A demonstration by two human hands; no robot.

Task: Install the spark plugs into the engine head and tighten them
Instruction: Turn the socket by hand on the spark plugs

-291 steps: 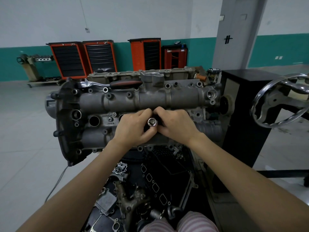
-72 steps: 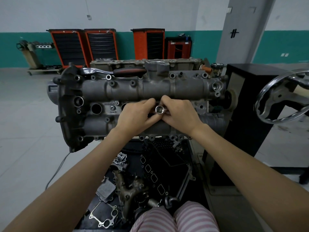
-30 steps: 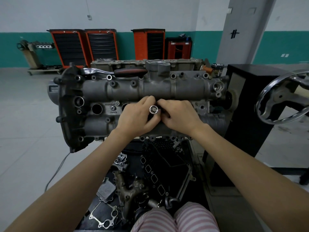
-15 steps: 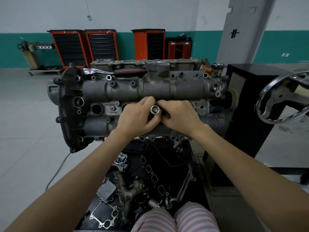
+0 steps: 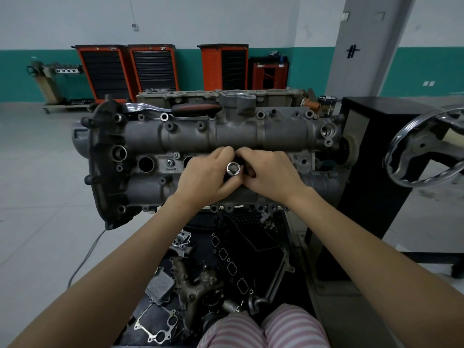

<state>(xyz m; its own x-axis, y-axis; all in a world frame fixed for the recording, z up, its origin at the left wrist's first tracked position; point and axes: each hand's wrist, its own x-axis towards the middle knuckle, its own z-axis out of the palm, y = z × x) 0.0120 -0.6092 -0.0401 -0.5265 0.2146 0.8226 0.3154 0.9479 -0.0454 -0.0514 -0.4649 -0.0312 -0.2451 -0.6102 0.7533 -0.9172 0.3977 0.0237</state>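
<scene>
On a stand-mounted engine head (image 5: 226,136) in a workshop bay, a person's left hand (image 5: 206,177) and right hand (image 5: 271,174) meet over the middle of the casting, both curled around a chrome socket (image 5: 233,169) whose open drive end faces the camera. Left thumb and fingers wrap the tool's near and left side; the right hand's fingers pinch it from the right. The socket stands in the central row of plug wells, between the two cam housings, and its lower end, with any spark plug it may carry, is hidden by the hands. Two empty wells, one (image 5: 145,164) well to the left and another (image 5: 188,161) just beside the left hand, gape open, suggesting those plugs have yet to go in. By the look of it, the step in hand is finger-starting a plug, the socket being turned by hand so the threads catch cleanly. Next would come the ratchet (image 5: 175,108) lying along the far edge of the head, well apart from both hands: one hand must let go and reach over the upper cam housing for it, then seat its drive squarely in the socket. Loose gaskets and castings lie in a tray (image 5: 283,254) below.
</scene>
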